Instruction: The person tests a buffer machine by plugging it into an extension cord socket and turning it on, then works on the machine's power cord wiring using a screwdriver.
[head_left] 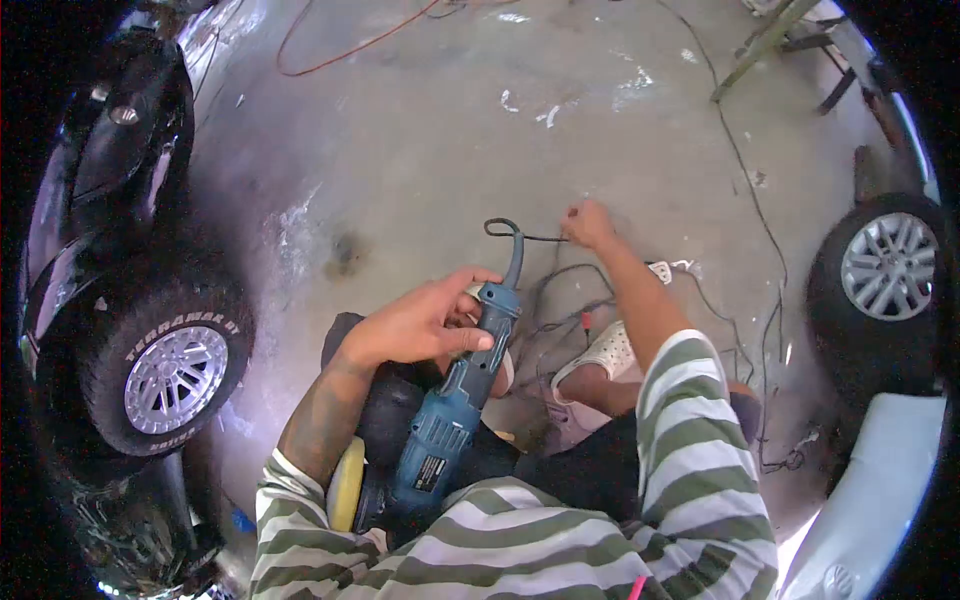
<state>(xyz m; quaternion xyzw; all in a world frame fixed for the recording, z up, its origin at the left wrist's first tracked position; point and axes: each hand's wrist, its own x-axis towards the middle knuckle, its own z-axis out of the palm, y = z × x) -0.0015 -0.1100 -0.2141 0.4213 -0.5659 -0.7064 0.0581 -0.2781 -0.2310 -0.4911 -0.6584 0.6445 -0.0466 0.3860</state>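
Far left, a black vehicle (115,150) shows its wheel (178,380), white lettering on the tyre; next along, a yellow pad (347,485) sits at the lower end of the blue polisher (440,430), which lies slantwise over the person's lap, handle end pointing away; and here the left hand (415,325) has its fingers wrapped around that handle, thumb across the top; out runs the black cord (545,239), looping once and reaching the right hand (590,222), fingers clenched on it above the floor (450,130); below, a pale clog (612,352) beside tangled cables; far right, another wheel (888,266).
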